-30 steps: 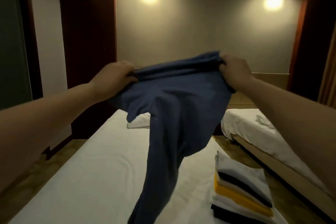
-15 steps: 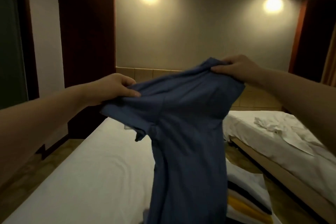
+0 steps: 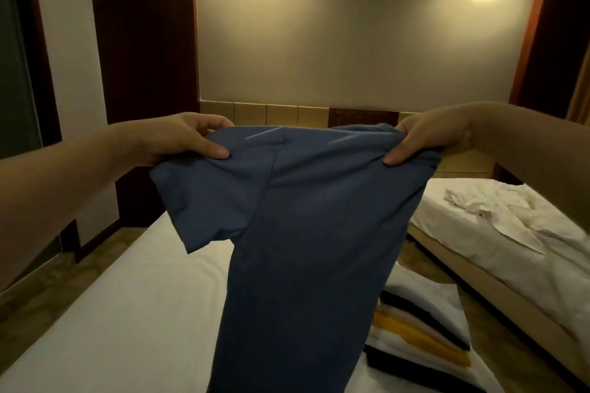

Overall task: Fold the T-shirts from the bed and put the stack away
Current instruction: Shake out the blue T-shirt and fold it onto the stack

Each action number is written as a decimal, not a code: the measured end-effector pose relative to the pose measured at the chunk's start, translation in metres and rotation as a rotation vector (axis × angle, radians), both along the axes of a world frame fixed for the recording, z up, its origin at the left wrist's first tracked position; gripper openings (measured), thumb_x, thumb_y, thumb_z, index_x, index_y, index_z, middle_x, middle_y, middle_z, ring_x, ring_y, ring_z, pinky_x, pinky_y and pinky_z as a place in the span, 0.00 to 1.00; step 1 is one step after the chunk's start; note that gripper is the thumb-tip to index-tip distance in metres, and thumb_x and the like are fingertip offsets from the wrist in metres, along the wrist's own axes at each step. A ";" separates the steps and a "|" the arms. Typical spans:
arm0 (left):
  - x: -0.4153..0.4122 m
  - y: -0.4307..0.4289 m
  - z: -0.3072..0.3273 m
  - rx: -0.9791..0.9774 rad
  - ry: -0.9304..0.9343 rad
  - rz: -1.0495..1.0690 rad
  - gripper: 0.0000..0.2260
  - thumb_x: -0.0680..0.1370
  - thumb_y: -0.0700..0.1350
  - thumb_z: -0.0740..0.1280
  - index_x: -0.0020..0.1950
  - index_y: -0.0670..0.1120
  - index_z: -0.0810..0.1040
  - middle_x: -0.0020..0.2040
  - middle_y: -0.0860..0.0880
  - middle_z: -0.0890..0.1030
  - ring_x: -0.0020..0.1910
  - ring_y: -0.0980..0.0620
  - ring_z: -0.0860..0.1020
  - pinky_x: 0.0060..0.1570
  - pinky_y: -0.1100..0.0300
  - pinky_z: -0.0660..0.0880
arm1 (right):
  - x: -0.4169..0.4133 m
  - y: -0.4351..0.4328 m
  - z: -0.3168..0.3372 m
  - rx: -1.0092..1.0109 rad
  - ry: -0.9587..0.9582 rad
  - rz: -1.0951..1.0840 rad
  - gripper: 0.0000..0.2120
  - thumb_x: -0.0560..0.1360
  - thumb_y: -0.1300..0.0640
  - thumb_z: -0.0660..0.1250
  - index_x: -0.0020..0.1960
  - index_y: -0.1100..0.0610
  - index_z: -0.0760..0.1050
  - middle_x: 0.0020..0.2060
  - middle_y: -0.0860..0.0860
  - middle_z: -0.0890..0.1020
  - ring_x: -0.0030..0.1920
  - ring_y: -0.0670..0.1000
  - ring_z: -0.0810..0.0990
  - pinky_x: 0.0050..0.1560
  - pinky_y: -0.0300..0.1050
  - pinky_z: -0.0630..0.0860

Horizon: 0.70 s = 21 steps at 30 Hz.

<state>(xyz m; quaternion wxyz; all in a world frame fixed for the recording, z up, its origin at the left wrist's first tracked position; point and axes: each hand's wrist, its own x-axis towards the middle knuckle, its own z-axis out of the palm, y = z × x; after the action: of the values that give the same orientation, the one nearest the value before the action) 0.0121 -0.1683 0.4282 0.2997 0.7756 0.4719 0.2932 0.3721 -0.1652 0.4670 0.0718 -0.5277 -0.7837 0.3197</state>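
Note:
A dark blue T-shirt (image 3: 297, 233) hangs in the air in front of me, above the white bed (image 3: 121, 313). My left hand (image 3: 178, 137) pinches its upper left edge between thumb and fingers. My right hand (image 3: 427, 137) pinches the upper right edge the same way. The shirt's top is stretched between both hands, one short sleeve sticks out at the left, and the body drops down out of the frame. A stack of folded T-shirts (image 3: 421, 332) in white, black and yellow lies on the bed at the lower right, partly hidden by the blue shirt.
A second bed (image 3: 510, 249) with a wooden frame and rumpled white sheets stands to the right, across a narrow floor gap. Dark wooden panels and a grey wall with tan headboard tiles (image 3: 281, 113) are ahead. Wood floor runs along the bed's left side.
Both hands have dropped and spread apart, so the shirt's top edge is now pulled out level between them. The view has tilted slightly and shows more of the folded stack.

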 end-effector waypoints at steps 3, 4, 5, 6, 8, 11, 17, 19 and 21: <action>0.002 0.004 -0.007 -0.051 0.025 0.085 0.41 0.44 0.62 0.80 0.54 0.53 0.77 0.48 0.50 0.82 0.46 0.49 0.81 0.36 0.61 0.78 | 0.002 0.011 -0.009 0.013 0.172 0.026 0.29 0.46 0.42 0.82 0.40 0.57 0.84 0.45 0.55 0.85 0.43 0.51 0.84 0.38 0.39 0.79; 0.002 0.007 -0.010 -0.063 0.051 0.121 0.35 0.50 0.59 0.80 0.54 0.51 0.78 0.48 0.49 0.82 0.48 0.47 0.80 0.39 0.59 0.78 | 0.001 0.015 -0.013 0.005 0.223 0.035 0.29 0.45 0.42 0.83 0.41 0.57 0.84 0.45 0.55 0.85 0.44 0.51 0.84 0.39 0.39 0.79; 0.002 0.009 -0.012 -0.069 0.087 0.156 0.26 0.58 0.54 0.78 0.54 0.47 0.78 0.48 0.47 0.81 0.50 0.46 0.79 0.44 0.57 0.77 | 0.000 0.020 -0.016 -0.002 0.254 0.044 0.29 0.46 0.42 0.83 0.41 0.57 0.85 0.45 0.55 0.85 0.44 0.51 0.84 0.39 0.39 0.79; 0.001 0.014 -0.015 -0.074 0.126 0.188 0.18 0.64 0.48 0.74 0.52 0.45 0.79 0.49 0.46 0.81 0.52 0.44 0.78 0.48 0.54 0.76 | -0.003 0.026 -0.020 -0.010 0.261 0.053 0.28 0.47 0.42 0.82 0.41 0.56 0.85 0.46 0.54 0.85 0.45 0.51 0.84 0.40 0.39 0.79; -0.002 0.029 -0.023 -0.088 0.199 0.243 0.12 0.69 0.43 0.71 0.51 0.42 0.80 0.50 0.44 0.80 0.54 0.43 0.77 0.58 0.49 0.73 | -0.010 0.038 -0.028 -0.016 0.246 0.032 0.21 0.55 0.45 0.80 0.43 0.55 0.84 0.46 0.53 0.85 0.46 0.50 0.84 0.40 0.39 0.79; -0.004 0.061 -0.040 -0.116 0.346 0.381 0.14 0.72 0.42 0.71 0.57 0.42 0.79 0.53 0.45 0.78 0.57 0.44 0.74 0.63 0.48 0.67 | -0.025 0.059 -0.040 -0.013 0.233 -0.038 0.16 0.66 0.52 0.71 0.51 0.58 0.80 0.47 0.52 0.85 0.47 0.50 0.84 0.41 0.40 0.80; 0.012 0.147 -0.071 -0.156 0.279 0.534 0.10 0.77 0.42 0.66 0.58 0.42 0.76 0.46 0.44 0.77 0.39 0.49 0.76 0.37 0.62 0.73 | -0.045 0.139 -0.073 0.266 -0.005 -0.195 0.18 0.71 0.52 0.72 0.57 0.59 0.78 0.49 0.52 0.81 0.47 0.52 0.80 0.45 0.43 0.76; 0.017 0.179 -0.078 -0.088 0.181 0.573 0.09 0.77 0.42 0.65 0.57 0.43 0.76 0.47 0.43 0.78 0.41 0.48 0.78 0.38 0.60 0.74 | -0.049 0.177 -0.080 0.437 -0.043 -0.282 0.17 0.72 0.52 0.71 0.57 0.60 0.78 0.48 0.54 0.79 0.48 0.54 0.77 0.48 0.45 0.72; 0.014 0.216 -0.076 0.090 0.166 0.588 0.04 0.76 0.43 0.67 0.50 0.46 0.77 0.44 0.46 0.78 0.44 0.47 0.77 0.41 0.59 0.73 | -0.055 0.218 -0.074 0.589 -0.043 -0.316 0.13 0.74 0.54 0.69 0.53 0.62 0.79 0.43 0.56 0.78 0.45 0.56 0.75 0.45 0.47 0.70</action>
<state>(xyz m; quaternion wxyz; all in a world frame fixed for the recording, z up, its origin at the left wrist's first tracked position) 0.0261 0.0475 0.3524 0.1281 0.6395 0.6855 0.3236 0.3167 0.0527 0.3930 0.2532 -0.6057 -0.7524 0.0529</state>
